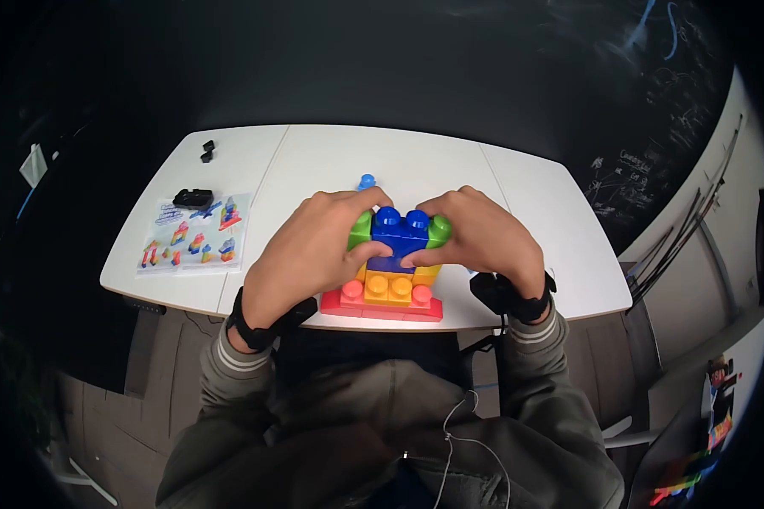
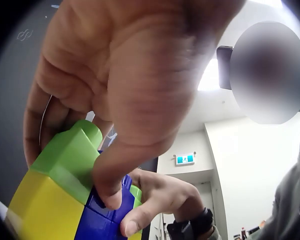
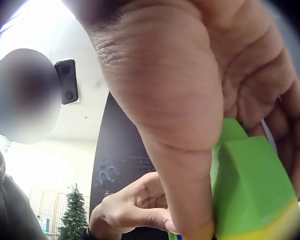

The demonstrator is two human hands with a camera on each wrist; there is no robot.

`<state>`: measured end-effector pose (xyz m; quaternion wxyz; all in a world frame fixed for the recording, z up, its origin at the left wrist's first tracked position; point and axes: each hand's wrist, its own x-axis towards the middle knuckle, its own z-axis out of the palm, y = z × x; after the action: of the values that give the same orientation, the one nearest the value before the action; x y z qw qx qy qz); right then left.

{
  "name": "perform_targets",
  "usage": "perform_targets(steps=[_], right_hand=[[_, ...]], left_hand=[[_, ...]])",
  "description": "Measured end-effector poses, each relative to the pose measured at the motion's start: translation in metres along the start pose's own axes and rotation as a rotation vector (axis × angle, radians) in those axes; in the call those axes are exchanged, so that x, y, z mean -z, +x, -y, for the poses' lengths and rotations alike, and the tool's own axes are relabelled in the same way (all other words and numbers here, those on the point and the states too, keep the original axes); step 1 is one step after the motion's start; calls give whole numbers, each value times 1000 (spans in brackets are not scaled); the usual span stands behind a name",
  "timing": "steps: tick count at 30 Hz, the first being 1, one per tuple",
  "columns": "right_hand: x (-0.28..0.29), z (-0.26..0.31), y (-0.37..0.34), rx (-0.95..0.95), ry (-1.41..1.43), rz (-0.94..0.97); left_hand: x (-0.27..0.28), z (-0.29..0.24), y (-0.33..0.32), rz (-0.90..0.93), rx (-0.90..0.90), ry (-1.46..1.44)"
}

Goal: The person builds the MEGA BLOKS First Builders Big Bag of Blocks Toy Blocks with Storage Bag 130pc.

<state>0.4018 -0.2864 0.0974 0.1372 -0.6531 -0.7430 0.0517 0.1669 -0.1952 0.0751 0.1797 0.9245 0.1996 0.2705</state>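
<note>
Left hand (image 1: 301, 246) and right hand (image 1: 492, 242) both gripped the block build (image 1: 392, 265) near its top, one on each side. Left fingers were partly curled round the left green block (image 1: 360, 231), thumb (image 1: 370, 251) on the front of the blue block (image 1: 401, 242). Right fingers were bent round the right green block (image 1: 440, 231) the same way, thumb (image 1: 418, 258) on the blue front too. Each grasp was only as wide as the blocks between thumb and fingers; the fingertips behind were mostly hidden.

The build was upright on the desk (image 1: 314, 161), at the near edge — blue between the two greens up top, two round studs showing, yellow blocks (image 1: 388, 290) lower down, red base (image 1: 382, 313) at the bottom.

Behind the build was a small light-blue piece (image 1: 367, 181). Well to the left of the build lay a picture sheet (image 1: 208, 242) with a black device (image 1: 193, 199) on its far edge; small black pieces (image 1: 208, 152) lay farther back, still left of the build. Black straps with cameras were on both wrists, just beside the build's lower part. Dark wall (image 1: 356, 68) beyond the build — chalk marks off to the right.
</note>
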Motion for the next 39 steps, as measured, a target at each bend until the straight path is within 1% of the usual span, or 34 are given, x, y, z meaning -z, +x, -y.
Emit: perform_targets(steps=[2,4,5,6,8,9,10,11,12,13,14,16,17,18,20,21,22,24,26,28,30,32,34,36,39], right_hand=[[3,-4,-4,-14,-23,-36],[11,-12,-2,-2,76,89],[18,-20,-6,51,157,105],[23,-33,-14,40,155,105],[33,-47,-27,120,384,-182],[36,-52,-33,92,286,-151],[36,-59,-40,84,285,-152],[35,-71,-47,-96,276,-212],[32,-81,-53,-275,264,-271],[26,-89,-56,-297,241,-247],[17,-100,-54,-303,238,-250],[-7,-126,-49,-358,188,-242],[-14,-136,-46,-410,191,-223],[-24,-144,-45,-414,196,-230],[-34,-137,-42,-517,80,-142],[-34,-136,-40,-630,181,-58],[-36,-135,-39,-633,194,-70],[-42,-135,-39,-540,106,-75],[-44,-141,-40,-512,116,-91],[-46,-146,-40,-482,116,-105],[-51,-152,-40,-466,128,-126],[-49,-142,-39,-464,136,-121],[-52,-143,-39,-457,142,-114],[-62,-156,-37,-261,95,-88],[-59,-149,-35,-235,124,-91]], left_hand=[[-3,2,2,3,-2,-28],[-6,5,3,12,-1,-59],[-6,6,3,40,37,-40],[-6,7,4,67,77,-18],[-8,2,5,55,86,26],[-5,-2,6,84,160,45],[-3,-6,7,113,235,65],[-4,-6,9,116,229,63],[-4,-6,10,131,268,69],[-4,-5,12,145,306,75],[-5,-2,12,147,299,72],[-5,7,7,92,240,107],[-6,5,3,1,146,176],[-3,6,-2,5,140,180],[9,5,-7,-34,139,205],[15,3,-7,1,202,161],[20,4,-7,7,192,173],[28,7,-9,51,238,170],[31,7,-11,37,195,223],[28,14,-13,8,126,174],[27,9,-12,6,115,183],[24,0,-9,49,253,153],[16,1,-6,54,247,152],[5,4,-4,-21,85,106],[-3,-5,5,12,86,94]])
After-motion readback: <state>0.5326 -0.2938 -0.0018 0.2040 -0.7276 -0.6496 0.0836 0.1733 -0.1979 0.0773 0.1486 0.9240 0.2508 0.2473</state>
